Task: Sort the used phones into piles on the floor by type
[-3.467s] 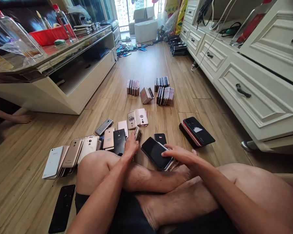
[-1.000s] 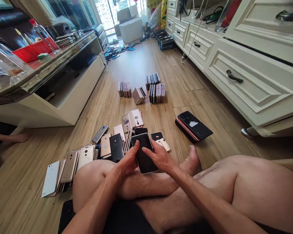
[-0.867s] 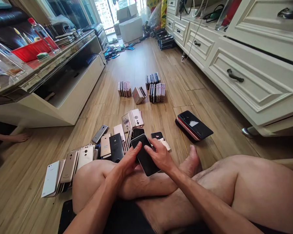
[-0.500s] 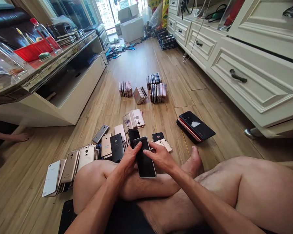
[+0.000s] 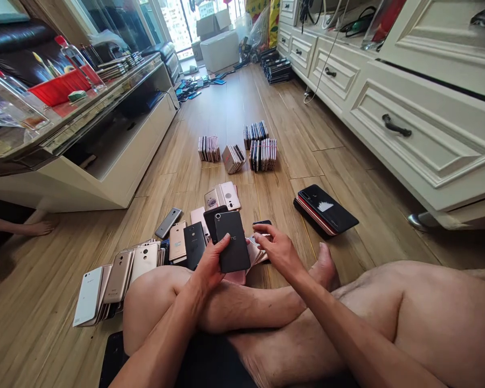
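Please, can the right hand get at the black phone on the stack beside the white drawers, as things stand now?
Probably yes. The right hand is close, and only floorboards seem to lie between it and the black phone; the person's bare foot sits just below that path.

HTC phone point(image 5: 231, 242): matt blk back. Flr point(image 5: 52, 302): glossy wood. Gold phones point(image 5: 118, 276): metal finish.

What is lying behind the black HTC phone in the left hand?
A black phone lies partly covered behind the HTC phone; a pink phone shows below it. Directly underneath is hidden.
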Demonstrator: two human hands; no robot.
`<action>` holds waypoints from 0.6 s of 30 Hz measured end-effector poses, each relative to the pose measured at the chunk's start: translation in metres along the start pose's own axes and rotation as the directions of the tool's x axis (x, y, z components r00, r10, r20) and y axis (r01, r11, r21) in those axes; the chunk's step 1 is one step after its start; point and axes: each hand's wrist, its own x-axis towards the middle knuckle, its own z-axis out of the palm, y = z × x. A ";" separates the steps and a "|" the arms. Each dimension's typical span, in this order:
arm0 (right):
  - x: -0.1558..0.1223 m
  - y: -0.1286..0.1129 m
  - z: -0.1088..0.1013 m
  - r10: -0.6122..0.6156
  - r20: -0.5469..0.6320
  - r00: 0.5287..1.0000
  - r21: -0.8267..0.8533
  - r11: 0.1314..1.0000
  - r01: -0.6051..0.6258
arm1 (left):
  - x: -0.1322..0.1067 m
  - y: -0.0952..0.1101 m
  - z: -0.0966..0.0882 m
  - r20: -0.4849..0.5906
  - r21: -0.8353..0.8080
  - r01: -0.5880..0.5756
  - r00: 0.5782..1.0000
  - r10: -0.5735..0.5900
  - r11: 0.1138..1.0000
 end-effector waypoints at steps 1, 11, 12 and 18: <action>0.002 0.001 -0.002 0.034 -0.003 0.999 0.006 0.999 -0.034 | 0.000 0.000 0.001 -0.011 0.010 -0.016 1.000 0.016 1.000; -0.006 0.005 0.011 0.039 0.223 0.974 0.103 0.993 -0.064 | 0.005 -0.002 0.003 -0.227 0.046 0.066 0.972 -0.054 0.997; -0.006 0.005 0.011 0.058 0.239 0.969 0.141 0.986 -0.093 | 0.006 -0.003 0.002 -0.227 0.061 0.067 0.972 -0.051 0.996; 0.008 0.005 -0.005 0.303 0.078 0.950 0.261 0.913 -0.313 | 0.006 -0.002 -0.003 -0.214 0.043 0.035 0.977 -0.025 0.998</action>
